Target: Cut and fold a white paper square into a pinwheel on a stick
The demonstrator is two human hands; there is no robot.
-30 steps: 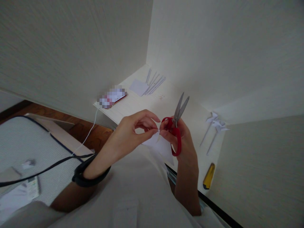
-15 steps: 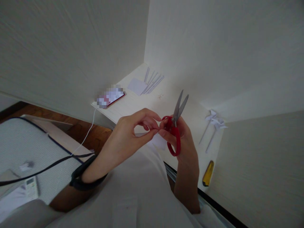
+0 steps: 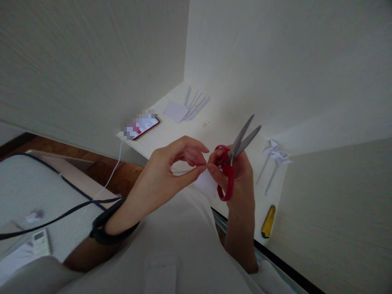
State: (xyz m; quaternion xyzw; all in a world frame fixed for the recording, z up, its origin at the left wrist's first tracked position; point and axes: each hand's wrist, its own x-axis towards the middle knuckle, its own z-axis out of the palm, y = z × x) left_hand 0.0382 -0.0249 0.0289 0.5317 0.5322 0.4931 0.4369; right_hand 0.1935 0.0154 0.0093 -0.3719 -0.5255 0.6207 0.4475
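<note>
My left hand (image 3: pixel 171 167) is closed in a pinch, thumb against fingertip, on something too small to make out. Red-handled scissors (image 3: pixel 228 167) hang in my right hand (image 3: pixel 241 175), which has fingers through the red loops. Their blades are parted and point up and right, away from the pinch. The thumb and a finger of the right hand also meet the left fingertips. Below the hands, a white sheet of paper (image 3: pixel 206 183) lies on the white table (image 3: pixel 183 139), partly hidden by them.
Behind the hands lie a paper square (image 3: pixel 175 112), several thin white sticks (image 3: pixel 197 107) and tiny scraps (image 3: pixel 205 123). A phone (image 3: pixel 142 125) with a white cable (image 3: pixel 118 163) is at the left edge. Paper pinwheels (image 3: pixel 278 156) and a yellow cutter (image 3: pixel 268 221) lie at right.
The scissors have swung to the right, their blades tilting further over. My right hand has shifted slightly right, while the two hands' fingertips still meet.
</note>
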